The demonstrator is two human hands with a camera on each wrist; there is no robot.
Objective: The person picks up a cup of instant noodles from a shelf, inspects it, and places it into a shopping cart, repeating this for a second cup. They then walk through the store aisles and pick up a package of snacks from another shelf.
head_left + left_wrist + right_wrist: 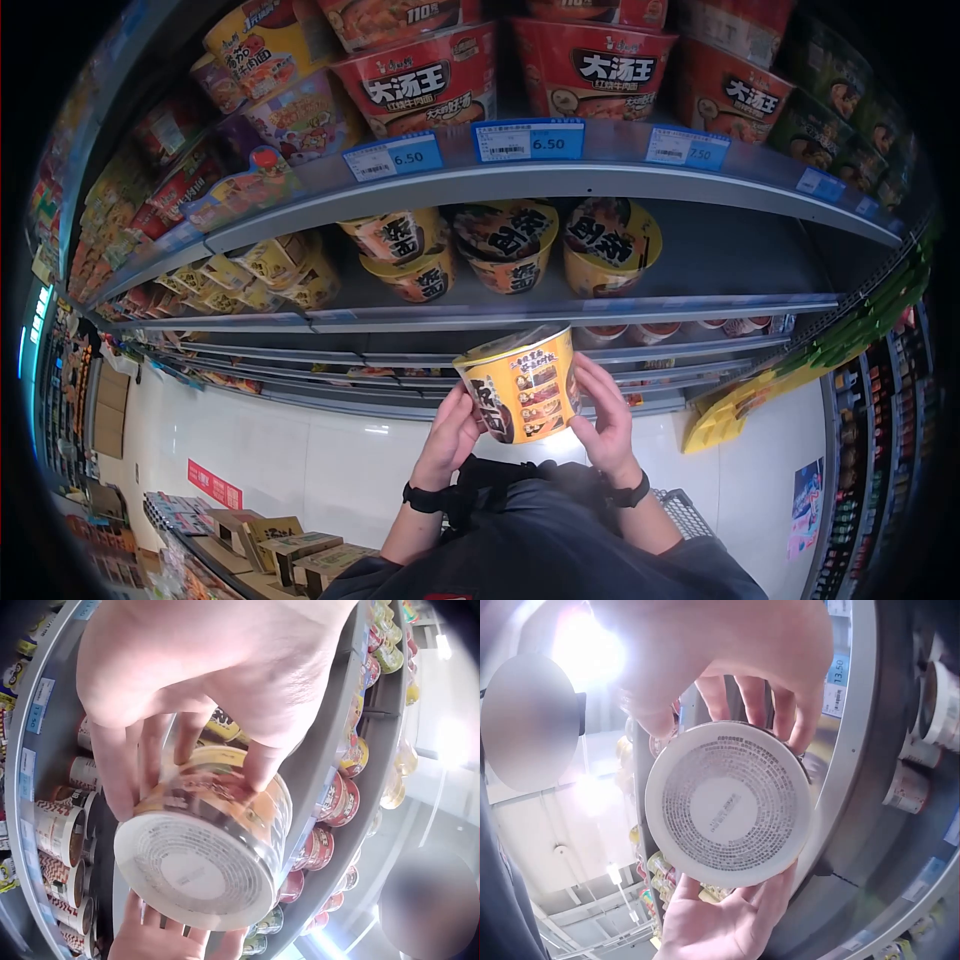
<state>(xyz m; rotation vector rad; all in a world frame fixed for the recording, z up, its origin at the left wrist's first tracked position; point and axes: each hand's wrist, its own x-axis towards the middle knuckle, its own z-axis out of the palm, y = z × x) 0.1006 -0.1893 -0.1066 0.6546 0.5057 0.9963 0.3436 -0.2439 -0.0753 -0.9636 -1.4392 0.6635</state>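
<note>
A yellow instant noodle cup (535,392) is held tilted in front of the body, its printed side facing up toward the head camera. My left hand (450,437) grips its left side, and my right hand (606,415) grips the opposite side, thumb toward the near side. In the left wrist view, the left hand (217,660) curls its fingers and thumb round the wall of the cup (196,871). The right wrist view shows the cup's white base with rings of small print (727,810), with the right hand (735,637) along its upper edge.
Ahead, a shelf (700,285) carries yellow noodle cups (612,250). Red noodle tubs (600,75) stand on the shelf above, behind price tags (530,140). Cardboard boxes (300,545) sit at the lower left. A yellow display piece (725,415) juts out at the right.
</note>
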